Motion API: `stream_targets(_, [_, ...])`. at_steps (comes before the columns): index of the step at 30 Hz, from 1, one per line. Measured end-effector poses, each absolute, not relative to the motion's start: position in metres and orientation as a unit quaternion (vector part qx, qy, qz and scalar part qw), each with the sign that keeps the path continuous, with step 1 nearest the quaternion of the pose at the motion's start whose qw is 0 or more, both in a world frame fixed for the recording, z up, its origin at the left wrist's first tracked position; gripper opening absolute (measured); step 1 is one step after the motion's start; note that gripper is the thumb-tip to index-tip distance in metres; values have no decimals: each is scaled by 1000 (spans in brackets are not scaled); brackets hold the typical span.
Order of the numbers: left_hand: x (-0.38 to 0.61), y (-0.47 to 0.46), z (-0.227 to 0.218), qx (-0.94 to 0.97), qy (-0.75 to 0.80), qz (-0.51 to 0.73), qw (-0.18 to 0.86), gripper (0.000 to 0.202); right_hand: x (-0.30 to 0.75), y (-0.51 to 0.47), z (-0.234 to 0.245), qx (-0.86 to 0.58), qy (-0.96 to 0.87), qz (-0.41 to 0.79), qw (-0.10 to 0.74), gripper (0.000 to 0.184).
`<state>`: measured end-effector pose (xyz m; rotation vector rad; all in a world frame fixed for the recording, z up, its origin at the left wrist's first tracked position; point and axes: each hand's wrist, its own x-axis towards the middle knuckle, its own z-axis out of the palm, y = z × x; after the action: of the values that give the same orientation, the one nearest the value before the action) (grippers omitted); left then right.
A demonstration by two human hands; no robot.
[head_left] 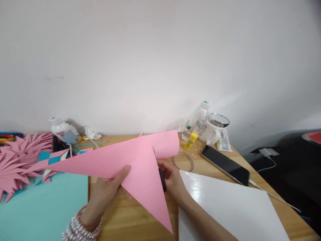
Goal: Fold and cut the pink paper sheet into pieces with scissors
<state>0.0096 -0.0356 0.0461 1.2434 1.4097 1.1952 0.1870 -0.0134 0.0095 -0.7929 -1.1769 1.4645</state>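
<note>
A large sheet of pink paper point(132, 160) is held up above the wooden table, its far right part curling over. My left hand point(112, 182) pinches its lower edge, thumb on top and fingers underneath; a pearl bracelet circles the wrist. At the paper's right side, my right hand point(172, 175) is closed around the black handle of a pair of scissors point(162, 180). One thin metal blade shows above the paper at a slit running in from the right edge. The rest of the scissors is hidden behind the paper and my fingers.
Folded pink paper shapes point(15, 164) and a turquoise sheet point(45, 207) lie at left, near a white bottle point(64, 130). At right are a glue stick point(191, 141), clear bottle point(197, 122), mug point(212, 131), phone point(225, 164), grey ring point(192, 161) and white board point(230, 207).
</note>
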Motion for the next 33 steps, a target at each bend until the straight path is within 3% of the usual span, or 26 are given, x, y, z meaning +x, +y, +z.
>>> stream_targets(6, [3, -37, 43, 489, 535, 454, 518, 37, 186, -14, 8, -334, -482, 615, 528, 28])
stream_targets(14, [12, -40, 49, 441, 536, 487, 531, 27, 188, -18, 8, -346, -488, 611, 518, 27])
stream_targets(33, [11, -41, 50, 440, 550, 471, 531, 24, 187, -18, 7, -352, -485, 609, 520, 26])
